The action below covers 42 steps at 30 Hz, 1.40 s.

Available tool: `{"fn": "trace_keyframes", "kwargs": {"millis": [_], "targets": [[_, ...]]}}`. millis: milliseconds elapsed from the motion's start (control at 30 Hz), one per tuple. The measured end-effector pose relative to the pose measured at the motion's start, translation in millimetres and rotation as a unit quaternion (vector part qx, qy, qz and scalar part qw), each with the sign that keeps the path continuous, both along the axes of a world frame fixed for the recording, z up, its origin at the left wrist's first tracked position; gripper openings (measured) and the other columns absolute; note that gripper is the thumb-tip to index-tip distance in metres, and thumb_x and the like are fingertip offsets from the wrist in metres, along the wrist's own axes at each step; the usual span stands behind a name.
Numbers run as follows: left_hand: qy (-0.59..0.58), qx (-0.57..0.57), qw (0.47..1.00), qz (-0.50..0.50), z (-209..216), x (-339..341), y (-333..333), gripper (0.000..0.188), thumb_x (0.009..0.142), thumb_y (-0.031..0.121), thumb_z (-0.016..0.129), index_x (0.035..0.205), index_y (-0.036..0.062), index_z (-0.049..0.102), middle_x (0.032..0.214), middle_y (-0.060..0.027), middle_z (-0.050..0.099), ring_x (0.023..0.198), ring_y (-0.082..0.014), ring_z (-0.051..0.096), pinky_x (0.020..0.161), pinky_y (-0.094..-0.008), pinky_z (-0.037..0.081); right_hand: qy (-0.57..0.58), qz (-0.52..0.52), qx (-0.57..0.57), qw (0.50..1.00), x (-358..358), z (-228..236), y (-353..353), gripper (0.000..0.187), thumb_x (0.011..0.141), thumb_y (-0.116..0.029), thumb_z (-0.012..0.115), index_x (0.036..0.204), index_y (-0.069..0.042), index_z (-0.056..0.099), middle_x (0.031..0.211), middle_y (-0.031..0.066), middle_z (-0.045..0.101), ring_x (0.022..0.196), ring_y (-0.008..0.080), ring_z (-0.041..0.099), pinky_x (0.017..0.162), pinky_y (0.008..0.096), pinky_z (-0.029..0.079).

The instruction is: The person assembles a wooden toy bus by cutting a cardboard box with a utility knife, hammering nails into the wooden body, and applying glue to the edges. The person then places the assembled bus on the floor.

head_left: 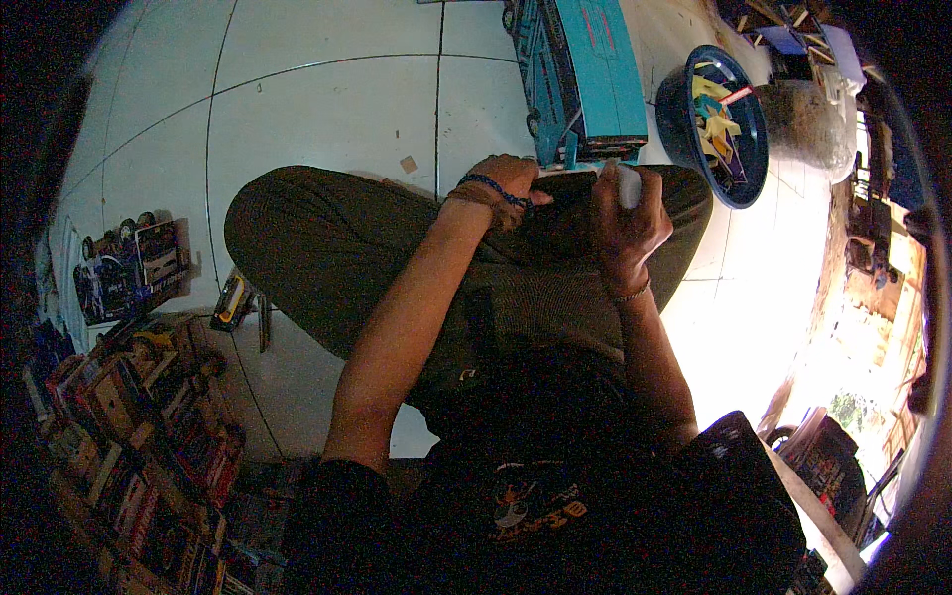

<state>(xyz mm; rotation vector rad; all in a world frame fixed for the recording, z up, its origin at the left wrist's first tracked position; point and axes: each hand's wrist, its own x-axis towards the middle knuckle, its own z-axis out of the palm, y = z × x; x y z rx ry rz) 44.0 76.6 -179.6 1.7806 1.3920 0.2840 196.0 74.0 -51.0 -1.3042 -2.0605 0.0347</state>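
My right hand point(631, 230) is wrapped round a small white bottle point(629, 186), held upright above my right leg. My left hand point(504, 180) is closed, its knuckles up and thumb pointing right. Whatever its fingers hold is hidden. Just beyond both hands stands a large turquoise toy truck point(607, 74) with a boxy body and dark wheels on its left side. A pale thin strip shows at its near end, between my hands. Dark trousers cover my crossed legs point(327, 223) below the hands.
Right of the truck is a dark blue basin point(677, 124) with yellow and coloured scraps. A clear plastic bag point(818, 129) lies beyond it. At left are a yellow-and-black cutter knife point(232, 300), a dark model truck point(129, 260) and many stacked model pieces point(129, 436). White tiles point(317, 109) form the floor.
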Motion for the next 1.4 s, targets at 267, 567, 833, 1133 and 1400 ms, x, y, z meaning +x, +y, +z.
{"fn": "trace_keyframes", "kwargs": {"millis": [267, 567, 833, 1133, 1400], "targets": [[-0.007, -0.002, 1.000, 0.014, 3.3, 0.3, -2.5, 0.056, 0.084, 0.052, 0.065, 0.107, 0.0007, 0.062, 0.103, -0.0216, 0.067, 0.100, -0.0377, 0.064, 0.088, -0.0468, 0.051, -0.002, -0.012, -0.008, 1.000, 3.1, 0.4, -2.1, 0.022, 0.082, -0.022, 0.076, 0.086, -0.008, 0.060, 0.072, 0.0109, 0.068, 0.059, 0.0250, 0.067, 0.053, 0.0344, 0.052], [0.013, -0.008, 1.000, 0.010, 4.1, 1.4, -1.7, 0.058, 0.084, 0.054, 0.065, 0.107, 0.0005, 0.061, 0.105, -0.0212, 0.067, 0.101, -0.0372, 0.064, 0.088, -0.0470, 0.050, 0.000, 0.004, -0.017, 1.000, 7.0, -3.5, -5.0, 0.022, 0.083, -0.023, 0.074, 0.083, -0.009, 0.058, 0.070, 0.0117, 0.067, 0.058, 0.0258, 0.067, 0.052, 0.0352, 0.052], [0.007, -0.010, 1.000, 0.006, 4.4, 0.8, -2.3, 0.062, 0.085, 0.055, 0.063, 0.110, -0.0012, 0.060, 0.108, -0.0230, 0.066, 0.103, -0.0379, 0.063, 0.089, -0.0461, 0.050, 0.007, -0.005, -0.008, 1.000, 4.2, -9.4, -3.6, 0.023, 0.084, -0.025, 0.073, 0.083, -0.009, 0.057, 0.069, 0.0120, 0.067, 0.057, 0.0272, 0.067, 0.050, 0.0360, 0.051], [-0.002, -0.007, 1.000, -0.003, 2.0, 0.0, -0.3, 0.050, 0.082, 0.040, 0.070, 0.111, 0.0003, 0.060, 0.109, -0.0218, 0.065, 0.104, -0.0380, 0.063, 0.088, -0.0453, 0.051, 0.011, -0.012, -0.034, 0.999, 5.7, -8.2, -1.8, 0.022, 0.085, -0.024, 0.073, 0.084, -0.008, 0.057, 0.071, 0.0128, 0.067, 0.059, 0.0282, 0.068, 0.050, 0.0369, 0.051], [-0.044, -0.023, 0.997, 0.064, 3.5, -13.4, -7.5, 0.039, 0.080, 0.017, 0.066, 0.114, 0.0009, 0.058, 0.107, -0.0218, 0.066, 0.103, -0.0370, 0.063, 0.088, -0.0453, 0.051, 0.036, -0.019, -0.040, 0.998, 17.3, -14.2, -0.4, 0.027, 0.080, -0.028, 0.076, 0.090, -0.010, 0.059, 0.073, 0.0130, 0.067, 0.061, 0.0316, 0.067, 0.052, 0.0386, 0.052]]}}
